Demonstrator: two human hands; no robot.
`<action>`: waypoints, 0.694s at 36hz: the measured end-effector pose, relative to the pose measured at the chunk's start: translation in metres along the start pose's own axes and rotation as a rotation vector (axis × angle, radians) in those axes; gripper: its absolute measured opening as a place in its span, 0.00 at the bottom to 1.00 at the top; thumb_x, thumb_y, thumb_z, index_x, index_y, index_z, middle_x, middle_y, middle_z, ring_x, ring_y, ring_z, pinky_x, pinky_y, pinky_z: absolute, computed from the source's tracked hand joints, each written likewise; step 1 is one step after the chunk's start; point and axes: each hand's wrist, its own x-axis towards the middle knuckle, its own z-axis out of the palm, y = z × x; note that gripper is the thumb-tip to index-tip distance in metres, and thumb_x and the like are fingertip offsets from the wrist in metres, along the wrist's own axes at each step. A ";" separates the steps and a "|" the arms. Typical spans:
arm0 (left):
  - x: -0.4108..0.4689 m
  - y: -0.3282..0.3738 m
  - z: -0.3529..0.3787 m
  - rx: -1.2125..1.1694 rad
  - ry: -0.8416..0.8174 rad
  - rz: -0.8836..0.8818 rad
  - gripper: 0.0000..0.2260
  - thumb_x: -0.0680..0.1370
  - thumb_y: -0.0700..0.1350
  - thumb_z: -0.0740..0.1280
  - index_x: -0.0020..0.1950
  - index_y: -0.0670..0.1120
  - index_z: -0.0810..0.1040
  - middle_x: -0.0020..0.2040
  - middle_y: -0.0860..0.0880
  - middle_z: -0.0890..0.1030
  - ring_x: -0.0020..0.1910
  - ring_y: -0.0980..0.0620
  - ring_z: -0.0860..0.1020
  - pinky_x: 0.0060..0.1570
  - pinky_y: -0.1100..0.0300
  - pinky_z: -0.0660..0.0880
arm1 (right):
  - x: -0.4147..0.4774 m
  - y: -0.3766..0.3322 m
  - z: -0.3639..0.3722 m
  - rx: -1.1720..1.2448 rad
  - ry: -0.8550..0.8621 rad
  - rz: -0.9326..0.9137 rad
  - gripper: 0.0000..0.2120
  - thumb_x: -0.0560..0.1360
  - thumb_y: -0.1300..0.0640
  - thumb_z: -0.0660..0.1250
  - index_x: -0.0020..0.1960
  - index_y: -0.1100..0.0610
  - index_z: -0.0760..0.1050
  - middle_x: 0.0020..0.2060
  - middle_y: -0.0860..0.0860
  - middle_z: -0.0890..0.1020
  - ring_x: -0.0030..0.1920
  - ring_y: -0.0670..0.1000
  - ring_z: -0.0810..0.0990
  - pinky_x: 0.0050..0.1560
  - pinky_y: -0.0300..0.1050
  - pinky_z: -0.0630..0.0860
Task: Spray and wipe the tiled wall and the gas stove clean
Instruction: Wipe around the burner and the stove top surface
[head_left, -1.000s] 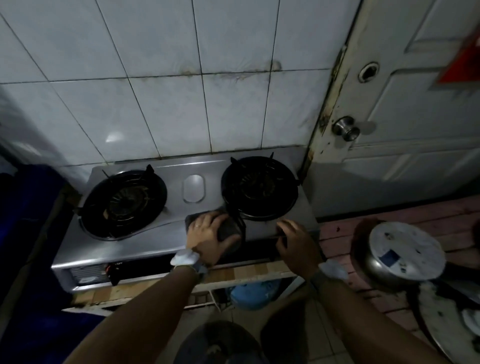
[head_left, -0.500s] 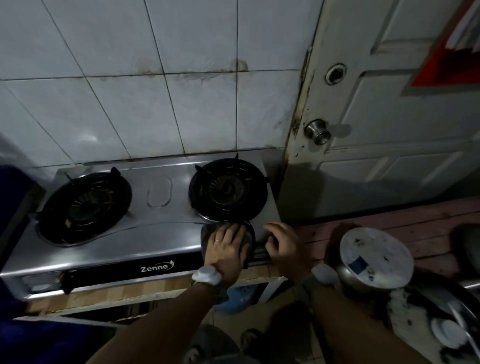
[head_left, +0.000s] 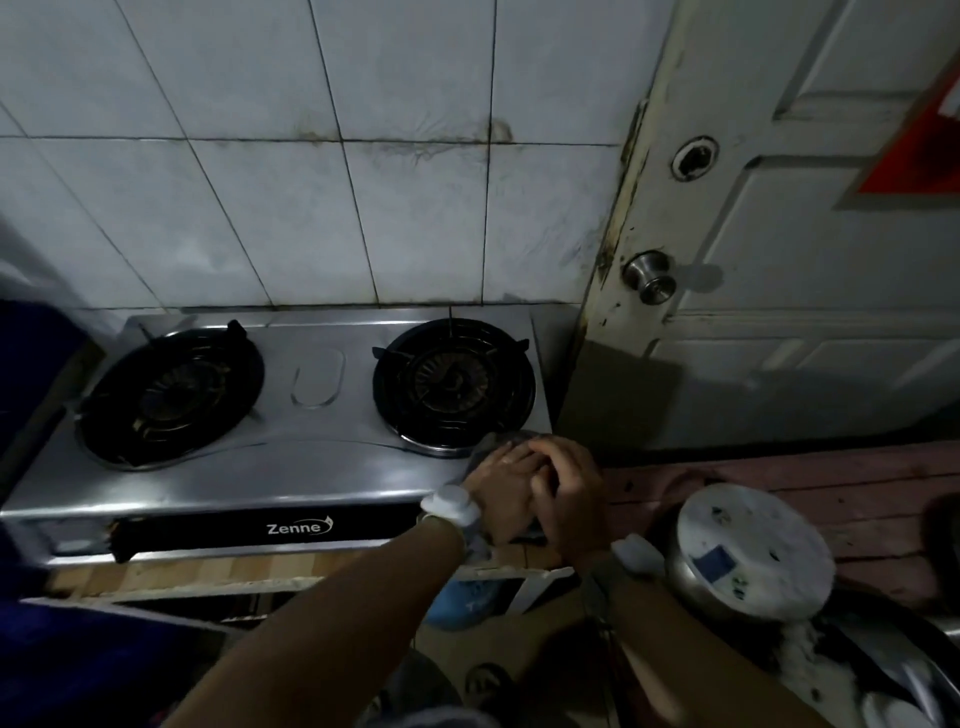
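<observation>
The steel two-burner gas stove stands against the stained white tiled wall. My left hand presses a grey cloth onto the stove's front right corner, just below the right burner. Most of the cloth is hidden under the hand. My right hand is curled around that same corner, its fingers touching the left hand's fingers. The left burner sits apart from both hands. No spray bottle is in view.
A white door with a steel knob stands right of the stove. A steel pot with a white lid sits at the lower right on a reddish ledge. A blue object lies under the stove's wooden shelf.
My left hand slid the cloth rightward along the stove's front, from between the burners to the front right corner. It now meets my right hand. The view shifted left to right.
</observation>
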 end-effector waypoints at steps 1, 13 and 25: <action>0.002 0.007 -0.007 0.001 0.036 -0.091 0.27 0.75 0.54 0.57 0.69 0.38 0.71 0.66 0.40 0.77 0.69 0.45 0.68 0.70 0.53 0.68 | 0.001 0.000 0.003 0.015 0.006 -0.002 0.18 0.76 0.55 0.58 0.60 0.58 0.79 0.58 0.55 0.79 0.60 0.51 0.75 0.66 0.33 0.65; -0.061 -0.025 -0.027 -0.474 0.711 -0.374 0.14 0.74 0.44 0.60 0.51 0.43 0.83 0.49 0.49 0.80 0.49 0.55 0.77 0.50 0.68 0.70 | -0.017 0.000 0.032 -0.320 -0.250 -0.093 0.28 0.81 0.47 0.51 0.73 0.63 0.68 0.73 0.60 0.69 0.75 0.58 0.63 0.75 0.54 0.61; -0.108 -0.083 -0.031 -0.061 0.577 -1.062 0.18 0.74 0.51 0.60 0.60 0.50 0.80 0.61 0.45 0.78 0.60 0.38 0.73 0.56 0.45 0.67 | 0.045 0.002 0.026 -0.580 -0.429 0.233 0.37 0.82 0.41 0.50 0.80 0.63 0.42 0.79 0.60 0.42 0.79 0.58 0.44 0.77 0.55 0.47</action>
